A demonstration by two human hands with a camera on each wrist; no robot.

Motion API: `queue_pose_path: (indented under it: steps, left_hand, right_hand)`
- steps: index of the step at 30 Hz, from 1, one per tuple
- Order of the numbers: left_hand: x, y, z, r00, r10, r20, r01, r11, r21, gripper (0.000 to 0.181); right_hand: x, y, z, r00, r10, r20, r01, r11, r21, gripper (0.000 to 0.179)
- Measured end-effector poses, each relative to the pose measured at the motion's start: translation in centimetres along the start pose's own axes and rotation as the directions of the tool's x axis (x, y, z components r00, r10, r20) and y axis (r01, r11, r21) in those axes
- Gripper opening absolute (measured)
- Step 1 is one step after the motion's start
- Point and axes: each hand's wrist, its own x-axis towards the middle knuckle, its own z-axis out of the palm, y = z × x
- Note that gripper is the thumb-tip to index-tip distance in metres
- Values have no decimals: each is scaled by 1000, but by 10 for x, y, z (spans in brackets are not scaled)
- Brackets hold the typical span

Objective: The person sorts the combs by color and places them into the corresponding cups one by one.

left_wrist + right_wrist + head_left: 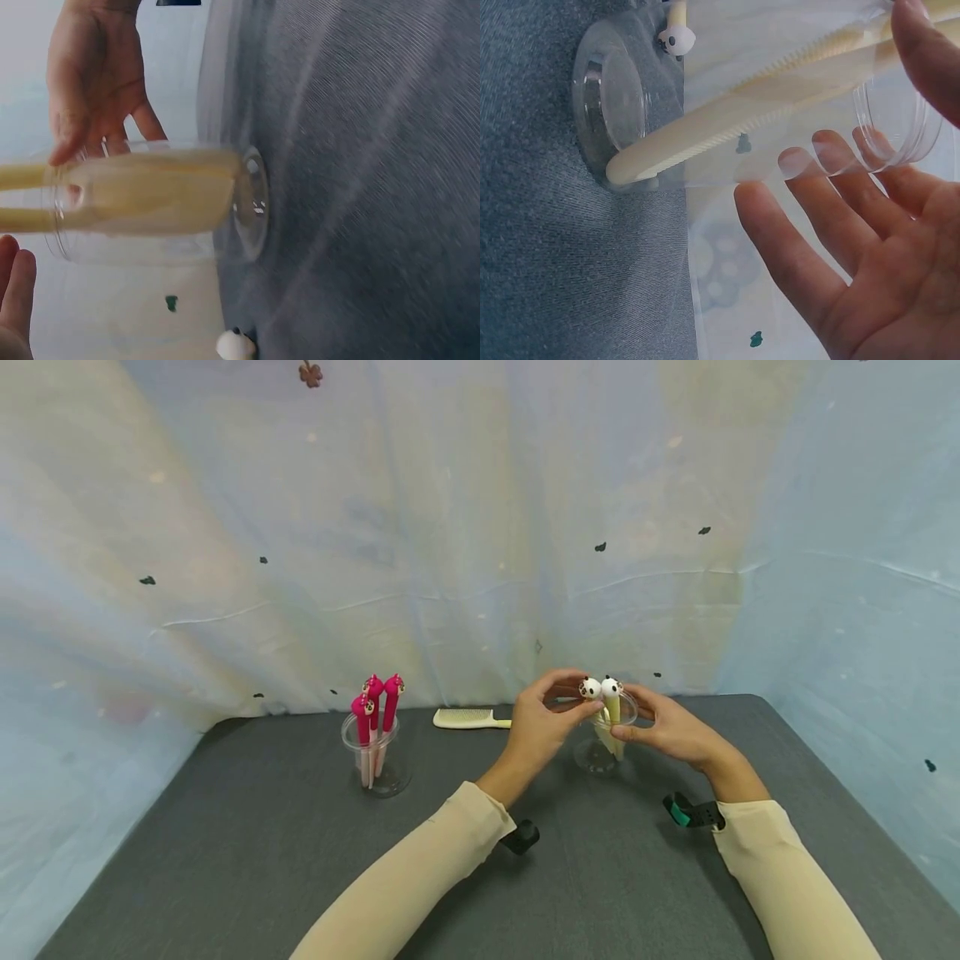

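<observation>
A clear plastic cup (597,762) stands on the grey table, with two cream combs (161,191) topped by white panda heads leaning in it. My right hand (667,727) holds the cup near its rim; in the right wrist view its thumb (930,60) crosses in front and its fingers (870,225) lie behind the wall. At the panda heads, my left hand (542,718) pinches a comb handle between thumb and fingers. Only some left fingertips (16,285) show in the left wrist view, beside the rim. Another cream comb (467,718) lies flat at the back, its handle end hidden by my left hand.
To the left stands a second clear cup (390,785) holding several bright pink sticks (390,703) with animal heads. A pale patterned curtain (465,527) hangs behind the table's back edge. Dark wrist bands (693,812) sit below both sleeves.
</observation>
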Motion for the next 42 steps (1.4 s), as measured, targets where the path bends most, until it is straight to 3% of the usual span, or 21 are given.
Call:
queue_pose_path:
  steps: [9, 12, 14, 16, 20, 23, 27, 33, 35, 36, 39, 42]
  left_hand:
    - [0, -22, -31, 996, -87, 11, 85, 993, 83, 43]
    - [0, -21, -40, 993, -119, 24, 115, 986, 118, 44]
    - [-1, -14, -45, 992, -118, 42, 111, 983, 146, 44]
    - [1, -18, -50, 993, -95, 70, 80, 979, 187, 43]
    - [9, -38, -59, 991, -33, 128, -5, 959, 285, 42]
    - [16, -51, -65, 983, -22, 180, -46, 928, 369, 45]
    - [25, -59, -72, 963, -38, 267, -106, 855, 507, 50]
    - [32, -63, -79, 917, -30, 399, -273, 683, 677, 54]
    - [32, -64, -81, 902, -30, 432, -312, 645, 697, 59]
    - [31, -66, -82, 896, -34, 443, -322, 637, 700, 61]
    - [29, -70, -83, 885, -68, 460, -313, 645, 697, 71]
    - [27, -75, -83, 872, -157, 464, -262, 651, 713, 75]
  right_hand:
    - [-1, -3, -1, 1000, 19, -10, -19, 999, -25, 85]
    - [-1, -2, -3, 1000, 16, -10, -16, 999, -28, 85]
    - [-1, 0, -4, 1000, 12, -11, -13, 1000, -28, 84]
    - [-1, 2, -4, 1000, 9, -11, -9, 1000, -25, 84]
    - [-2, 4, -3, 1000, 12, -6, -12, 1000, -15, 85]
    - [-4, 2, -3, 1000, 16, 0, -16, 1000, -14, 86]
    - [-6, -2, -3, 1000, 18, -1, -18, 1000, -18, 87]
    - [-6, -3, 0, 1000, 14, 4, -14, 1000, -1, 86]
    - [-6, -2, 0, 1000, 18, 7, -18, 1000, -1, 88]
    - [-6, -2, -1, 1000, 23, 6, -23, 1000, -7, 88]
    - [-7, -1, -2, 1000, 28, 2, -28, 999, -25, 89]
    - [-7, -1, -2, 1000, 26, -2, -26, 999, -37, 88]
